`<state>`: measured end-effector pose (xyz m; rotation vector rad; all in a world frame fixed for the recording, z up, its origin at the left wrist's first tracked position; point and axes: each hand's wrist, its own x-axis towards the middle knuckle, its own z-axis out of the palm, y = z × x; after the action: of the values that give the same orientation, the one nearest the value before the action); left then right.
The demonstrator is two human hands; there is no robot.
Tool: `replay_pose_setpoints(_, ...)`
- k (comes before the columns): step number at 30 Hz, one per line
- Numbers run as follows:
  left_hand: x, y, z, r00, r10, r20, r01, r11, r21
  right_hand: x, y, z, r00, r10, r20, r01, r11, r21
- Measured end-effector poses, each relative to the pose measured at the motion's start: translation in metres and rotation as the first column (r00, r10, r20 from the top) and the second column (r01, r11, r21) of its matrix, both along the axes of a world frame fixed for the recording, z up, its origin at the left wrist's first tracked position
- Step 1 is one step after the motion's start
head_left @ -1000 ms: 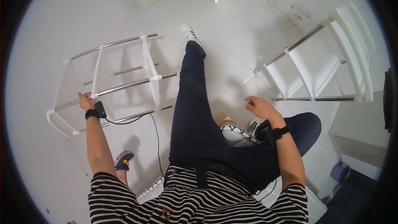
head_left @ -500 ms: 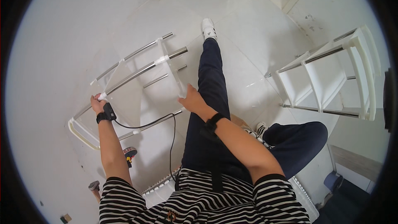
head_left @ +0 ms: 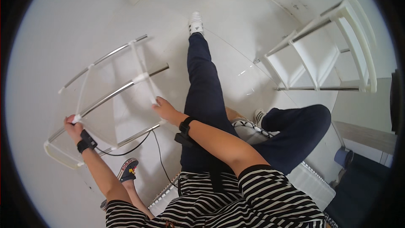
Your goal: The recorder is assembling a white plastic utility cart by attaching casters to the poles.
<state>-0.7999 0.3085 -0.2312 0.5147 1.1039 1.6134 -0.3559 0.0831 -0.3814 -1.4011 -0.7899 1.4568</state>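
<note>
A rack with white shelves and shiny metal poles (head_left: 112, 98) lies on its side over the floor in front of me, to the left. My left hand (head_left: 74, 129) is closed round one pole, by a white collar where a shelf meets it. With its fingers pinching the edge, my right hand (head_left: 166, 110) holds the rack's white end shelf (head_left: 143, 65). Both wrists wear black bands, the left with a small box and a black cable (head_left: 126, 153) running past the rack toward my waist.
A second white shelf rack with metal poles (head_left: 314, 59) stands at the right. My stretched leg ends in a white shoe (head_left: 196, 23) on the pale tiled floor. Another person's foot in a dark clog (head_left: 128, 169) is close to the lying rack. A cushioned seat (head_left: 310, 181) is under me.
The lying rack has tilted and shifted, its near pole coming closer to my right hand's side. Both hands have moved left and down with it. The whole view has shifted, and the other person's foot shows more.
</note>
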Motion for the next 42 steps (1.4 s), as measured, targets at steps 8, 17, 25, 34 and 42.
replay_pose_setpoints(8,0.116,-0.053,0.158,0.946,-0.156,0.284,0.089,0.968,0.235,0.032,-0.005,0.100,0.970,-0.176,-0.167,0.201,0.968,0.148)
replay_pose_setpoints(17,0.254,-0.110,0.259,0.816,-0.480,0.323,0.304,0.831,0.466,0.125,-0.042,0.178,0.846,-0.533,0.005,0.467,0.747,0.474)
replay_pose_setpoints(25,0.321,-0.121,0.270,0.710,-0.556,0.432,0.279,0.786,0.552,0.217,-0.092,0.261,0.770,-0.637,-0.019,0.505,0.592,0.628)
replay_pose_setpoints(34,0.330,-0.064,0.116,0.932,0.020,-0.362,0.209,0.786,0.581,0.286,-0.133,0.374,0.265,-0.942,0.208,0.029,0.224,0.974)
replay_pose_setpoints(42,0.485,-0.132,0.050,0.011,-0.869,0.495,0.424,0.453,0.784,0.317,-0.159,0.422,-0.078,-0.915,0.396,-0.302,0.401,0.865)
